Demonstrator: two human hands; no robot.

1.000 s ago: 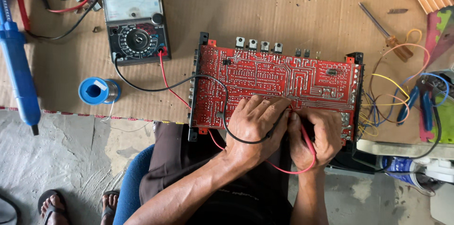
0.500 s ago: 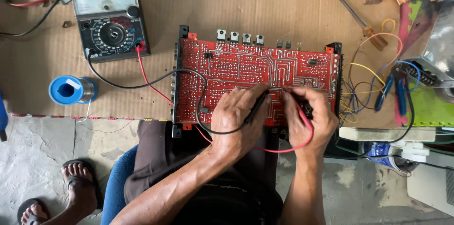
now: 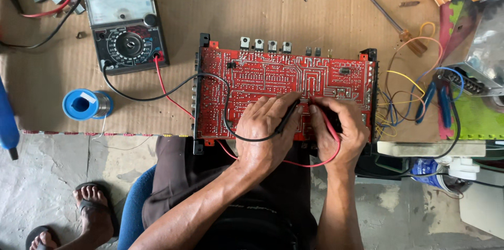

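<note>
Head view: red rectangular printed circuit board [image 3: 286,79] lies solder-side up on brown cardboard [image 3: 325,8], near edge at the person's lap, so its traces are reachable. Left hand [image 3: 265,126] fingers pinch the black probe [image 3: 289,116], right hand [image 3: 336,129] fingers pinch the red probe [image 3: 323,113], tips close together on the traces; leads run to the grey analogue multimeter [image 3: 123,21], dial facing up, readable.

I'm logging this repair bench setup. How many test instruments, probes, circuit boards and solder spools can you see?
Analog multimeter: 1
Test probes: 2, black probe in left hand, red probe in right hand
Red circuit board: 1
Blue solder spool: 1
Total: 5
</note>
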